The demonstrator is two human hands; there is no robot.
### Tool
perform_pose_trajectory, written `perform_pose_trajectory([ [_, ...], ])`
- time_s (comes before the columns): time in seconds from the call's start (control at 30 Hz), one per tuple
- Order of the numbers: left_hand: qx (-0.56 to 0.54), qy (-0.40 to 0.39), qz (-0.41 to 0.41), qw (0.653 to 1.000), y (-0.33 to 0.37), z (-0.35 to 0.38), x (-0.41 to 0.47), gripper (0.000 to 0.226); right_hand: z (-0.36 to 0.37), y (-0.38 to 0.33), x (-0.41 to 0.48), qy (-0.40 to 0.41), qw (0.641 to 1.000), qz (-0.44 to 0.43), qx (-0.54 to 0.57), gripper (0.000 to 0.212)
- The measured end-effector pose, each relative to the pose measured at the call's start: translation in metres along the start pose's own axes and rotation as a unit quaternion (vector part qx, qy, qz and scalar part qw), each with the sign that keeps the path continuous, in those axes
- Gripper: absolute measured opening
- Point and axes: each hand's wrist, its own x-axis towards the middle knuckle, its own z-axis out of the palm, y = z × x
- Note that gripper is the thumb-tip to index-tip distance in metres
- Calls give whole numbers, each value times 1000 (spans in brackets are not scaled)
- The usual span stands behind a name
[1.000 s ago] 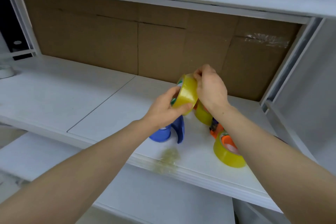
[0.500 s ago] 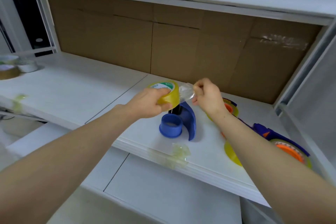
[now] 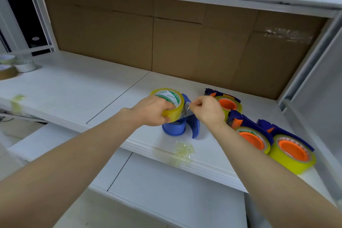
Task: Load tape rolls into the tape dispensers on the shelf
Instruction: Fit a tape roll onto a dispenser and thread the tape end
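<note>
Head view shows the long white shelf board (image 3: pixel 74 87), backed by a brown cardboard panel (image 3: pixel 185 42), carrying all the work. Over the last second the yellow roll of packing tape (image 3: pixel 173 101) has come down from higher above the shelf, where it stood on edge. It now lies flat, core upward, directly over the round hub of the empty blue plastic tape dispenser (image 3: pixel 174 128). The roll hides the hub's top, so I cannot tell whether the two already touch.

The left hand (image 3: pixel 153 111) grips the roll, fingers curled round its rim. The right hand (image 3: pixel 207 109) pinches the clear free end of tape (image 3: pixel 186 110). That end was peeled loose half a second ago and is now held short beside the dispenser's curved blue guard. I judge the tape's start is found and the roll is about to be seated, with threading still to do.

Three more blue dispensers with orange hubs sit to the right. The nearest loaded dispenser (image 3: pixel 292 151), the middle loaded dispenser (image 3: pixel 253 138) and the back loaded dispenser (image 3: pixel 228 103) each already hold a yellow roll. Only the dispenser under the hands is unfilled.

Spare tape rolls (image 3: pixel 24 65) rest at the shelf's far left. Crumpled tape scraps (image 3: pixel 183 152) stick to its front edge.
</note>
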Motion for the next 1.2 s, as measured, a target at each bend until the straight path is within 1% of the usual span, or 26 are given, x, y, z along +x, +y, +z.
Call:
perform_pose_trajectory([
  [0.07, 1, -14, 9, 1000, 2, 4, 1, 33, -1, 5, -3, -11, 1000, 0, -22, 21],
  [0.17, -4, -38, 13, 999, 4, 12, 4, 29, 3, 13, -7, -9, 1000, 4, -26, 24],
  [0.4, -24, -62, 37, 997, 9, 12, 11, 34, 9, 23, -15, -6, 1000, 21, 4, 25],
  [0.5, -24, -89, 28, 995, 10, 9, 13, 46, 9, 23, -17, -22, 999, 44, 15, 22],
  [0.6, -28, -104, 22, 994, 10, 10, 17, 44, 8, 23, -18, -34, 997, 62, 43, 23],
  [0.73, -36, -104, 27, 994, 11, 11, 20, 42, 4, 22, -21, -42, 994, 70, 69, 24],
  [0.83, -26, -121, 20, 992, 14, 17, 20, 48, 4, 21, -23, -47, 993, 66, 80, 19],
  [0.97, -34, -127, 13, 991, 14, 26, 21, 46, 6, 21, -25, -52, 993, 58, 86, 9],
  [1.03, -32, -126, 21, 991, 14, 27, 20, 41, 7, 21, -27, -47, 997, 35, 51, 8],
  [1.1, -38, -126, 28, 991, 14, 31, 18, 34, 7, 18, -30, -31, 999, -7, -26, 15],
  [1.2, -46, -122, 28, 991, 16, 34, 14, 47, 8, 12, -31, -7, 983, -90, -158, 25],
])
